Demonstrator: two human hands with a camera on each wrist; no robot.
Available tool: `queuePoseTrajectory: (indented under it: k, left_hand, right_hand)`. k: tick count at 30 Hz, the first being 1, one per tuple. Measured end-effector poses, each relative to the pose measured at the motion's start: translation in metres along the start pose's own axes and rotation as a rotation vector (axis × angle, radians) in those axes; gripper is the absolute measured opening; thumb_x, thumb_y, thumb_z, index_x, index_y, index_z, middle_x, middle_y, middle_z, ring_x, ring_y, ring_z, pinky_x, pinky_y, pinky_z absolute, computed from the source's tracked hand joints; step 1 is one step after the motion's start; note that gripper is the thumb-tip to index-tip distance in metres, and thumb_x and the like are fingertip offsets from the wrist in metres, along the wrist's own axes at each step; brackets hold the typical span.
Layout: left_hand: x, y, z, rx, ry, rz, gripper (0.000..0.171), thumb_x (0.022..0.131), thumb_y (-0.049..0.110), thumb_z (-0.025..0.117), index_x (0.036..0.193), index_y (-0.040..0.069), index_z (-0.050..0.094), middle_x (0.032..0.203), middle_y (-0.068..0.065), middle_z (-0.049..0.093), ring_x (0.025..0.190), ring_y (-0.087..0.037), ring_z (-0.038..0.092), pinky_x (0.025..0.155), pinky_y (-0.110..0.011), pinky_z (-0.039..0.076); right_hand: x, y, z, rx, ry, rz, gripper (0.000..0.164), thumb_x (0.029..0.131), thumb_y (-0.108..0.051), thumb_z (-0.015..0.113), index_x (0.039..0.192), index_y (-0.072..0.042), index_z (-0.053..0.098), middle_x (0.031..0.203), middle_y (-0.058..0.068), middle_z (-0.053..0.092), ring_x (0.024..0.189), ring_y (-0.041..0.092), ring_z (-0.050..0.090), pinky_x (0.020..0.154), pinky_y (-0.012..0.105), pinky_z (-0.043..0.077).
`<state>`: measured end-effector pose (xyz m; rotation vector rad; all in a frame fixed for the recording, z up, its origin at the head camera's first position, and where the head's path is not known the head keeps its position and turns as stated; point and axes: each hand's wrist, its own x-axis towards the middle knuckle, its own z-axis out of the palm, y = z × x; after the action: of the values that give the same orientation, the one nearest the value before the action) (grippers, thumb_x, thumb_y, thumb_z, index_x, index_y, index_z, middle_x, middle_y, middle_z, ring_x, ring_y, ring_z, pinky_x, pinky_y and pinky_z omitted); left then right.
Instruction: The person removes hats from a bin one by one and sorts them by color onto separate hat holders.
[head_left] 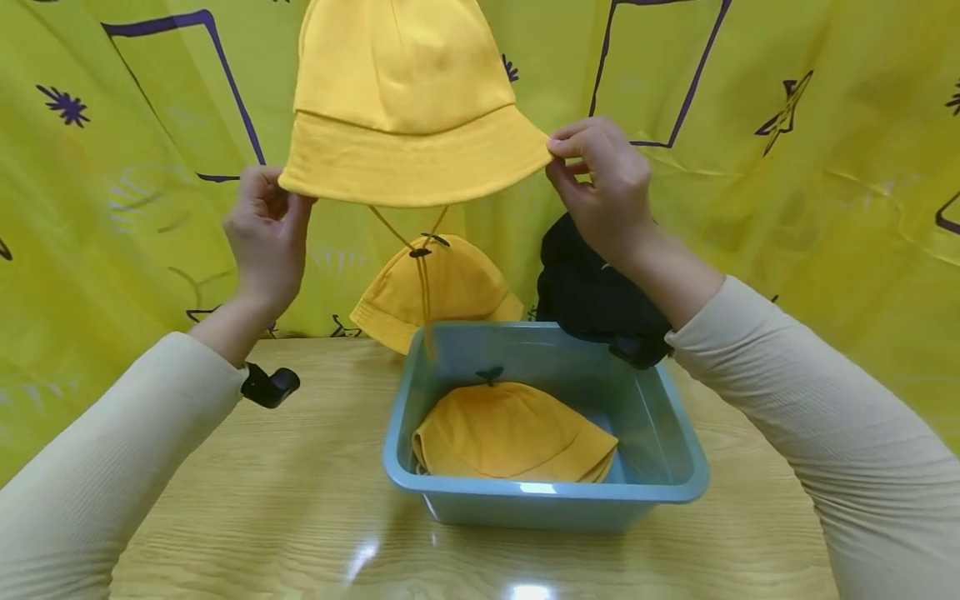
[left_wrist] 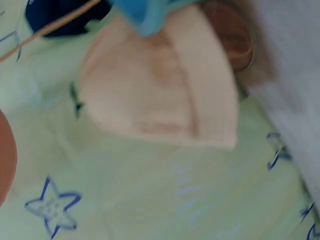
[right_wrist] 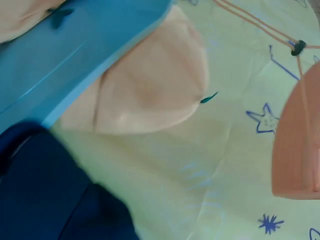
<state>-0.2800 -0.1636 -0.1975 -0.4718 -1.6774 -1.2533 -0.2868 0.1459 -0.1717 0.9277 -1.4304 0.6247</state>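
I hold a yellow bucket hat (head_left: 408,108) up in the air above a blue plastic bin (head_left: 660,479). My left hand (head_left: 266,221) pinches the hat's brim at its left end. My right hand (head_left: 596,175) pinches the brim at its right end. The hat's chin cord (head_left: 423,267) with a dark toggle hangs down toward the bin. Inside the bin lies a folded yellow hat (head_left: 513,433). In the right wrist view the held hat's brim (right_wrist: 297,145) and its cord (right_wrist: 260,25) show at the right edge.
Behind the bin a second yellow hat (head_left: 438,287) and a dark navy hat (head_left: 592,292) rest against a yellow cloth backdrop (head_left: 825,167) with purple drawings. The bin stands on a glossy wooden table (head_left: 262,500). The wrist views show that hat (left_wrist: 160,80) (right_wrist: 150,85) and the bin edge (right_wrist: 85,55).
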Motion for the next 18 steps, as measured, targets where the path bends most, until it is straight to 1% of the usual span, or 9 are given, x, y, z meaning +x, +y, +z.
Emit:
queuePoseTrajectory:
  k: [1,4,6,9,11,14,16,18]
  left_hand:
    - [0.005,0.002,-0.001,-0.020,0.018,0.003,0.005,0.090,0.011,0.062,0.086,0.013,0.059,0.075,0.018,0.059,0.066,0.000,0.054,0.065,-0.016,0.041]
    - [0.018,0.006,-0.005,-0.075,0.061,-0.004,0.005,0.088,0.008,0.063,0.086,0.012,0.060,0.078,0.013,0.061,0.069,-0.003,0.058,0.069,-0.016,0.044]
    - [0.022,0.007,-0.007,-0.106,0.078,-0.021,0.007,0.088,0.007,0.064,0.086,0.012,0.060,0.079,0.011,0.061,0.072,-0.003,0.060,0.071,-0.017,0.046]
    - [0.025,0.003,-0.010,-0.121,0.089,-0.042,0.008,0.087,0.006,0.065,0.085,0.012,0.060,0.079,0.010,0.061,0.074,-0.003,0.061,0.074,-0.017,0.047]
    - [0.026,-0.004,-0.011,-0.140,0.098,-0.054,0.008,0.087,0.005,0.065,0.086,0.011,0.061,0.080,0.009,0.061,0.074,-0.004,0.061,0.074,-0.017,0.047]
    - [0.026,-0.022,-0.013,-0.142,0.112,-0.072,0.006,0.087,0.007,0.066,0.087,0.011,0.062,0.081,0.009,0.061,0.076,-0.005,0.062,0.074,-0.016,0.047]
    - [0.023,-0.034,-0.013,-0.112,0.107,-0.067,0.004,0.088,0.009,0.066,0.089,0.011,0.063,0.082,0.011,0.062,0.078,-0.004,0.062,0.074,-0.016,0.048]
    - [0.017,-0.045,-0.012,-0.058,0.090,-0.056,0.004,0.089,0.012,0.065,0.091,0.009,0.063,0.084,0.015,0.061,0.079,-0.002,0.062,0.075,-0.016,0.048]
  right_hand:
    - [0.002,0.000,0.004,0.016,0.004,0.011,0.007,0.084,0.004,0.066,0.085,0.008,0.060,0.085,0.020,0.064,0.074,0.031,0.064,0.063,0.035,0.057]
    - [0.005,-0.002,0.016,0.051,0.011,0.032,0.007,0.085,0.004,0.064,0.085,0.010,0.060,0.085,0.020,0.063,0.076,0.029,0.064,0.066,0.028,0.057]
    - [0.004,-0.002,0.023,0.068,-0.003,0.039,0.008,0.086,0.004,0.063,0.085,0.010,0.059,0.086,0.020,0.062,0.078,0.028,0.065,0.070,0.023,0.056]
    - [-0.001,-0.002,0.034,0.068,-0.045,0.036,0.008,0.087,0.004,0.061,0.087,0.011,0.058,0.088,0.022,0.061,0.080,0.029,0.065,0.074,0.022,0.055]
    - [-0.006,-0.001,0.041,0.060,-0.077,0.046,0.008,0.087,0.005,0.060,0.087,0.011,0.057,0.089,0.022,0.061,0.082,0.028,0.065,0.075,0.023,0.055]
    - [-0.017,0.001,0.052,0.016,-0.118,0.057,0.007,0.087,0.005,0.060,0.087,0.010,0.056,0.089,0.022,0.061,0.082,0.028,0.064,0.073,0.023,0.055]
    - [-0.025,0.002,0.058,-0.006,-0.134,0.061,0.006,0.086,0.006,0.060,0.085,0.009,0.055,0.089,0.021,0.061,0.081,0.028,0.063,0.071,0.025,0.056]
    - [-0.034,0.004,0.063,-0.027,-0.152,0.067,0.007,0.085,0.007,0.061,0.085,0.008,0.054,0.088,0.021,0.060,0.080,0.029,0.062,0.070,0.026,0.056]
